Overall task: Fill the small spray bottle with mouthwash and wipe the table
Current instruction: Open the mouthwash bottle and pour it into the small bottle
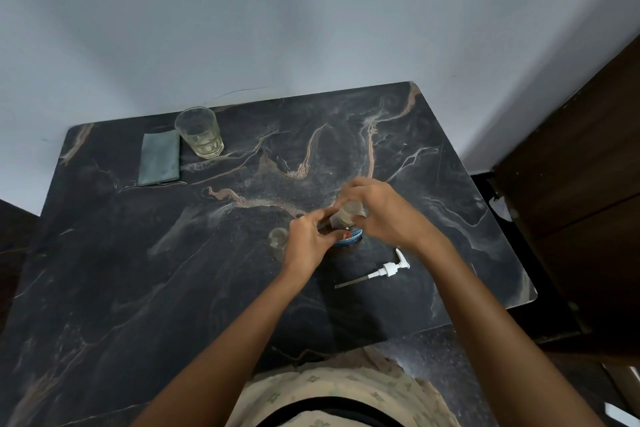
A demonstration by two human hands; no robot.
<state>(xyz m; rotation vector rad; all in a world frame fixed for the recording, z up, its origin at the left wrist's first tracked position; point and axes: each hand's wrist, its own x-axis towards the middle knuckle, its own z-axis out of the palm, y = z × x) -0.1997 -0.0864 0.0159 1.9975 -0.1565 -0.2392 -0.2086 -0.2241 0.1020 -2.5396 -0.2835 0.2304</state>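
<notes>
Pump (pixel 388 269) lies aside at four o'clock, so my left hand (pixel 306 241) clasps the dark bottle (pixel 347 238) steady while my right hand (pixel 377 211) grips a translucent vessel (pixel 349 213) (spray bottle, probably) above it.

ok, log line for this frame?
left hand: grips blue-labelled bottle | right hand: grips translucent container above it | pump: on table | cloth: back-left

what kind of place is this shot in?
Probably a home room: dark marble-pattern table pushed against a plain painted wall, a drinking glass and folded cloth on it, dark wooden furniture at right.
</notes>
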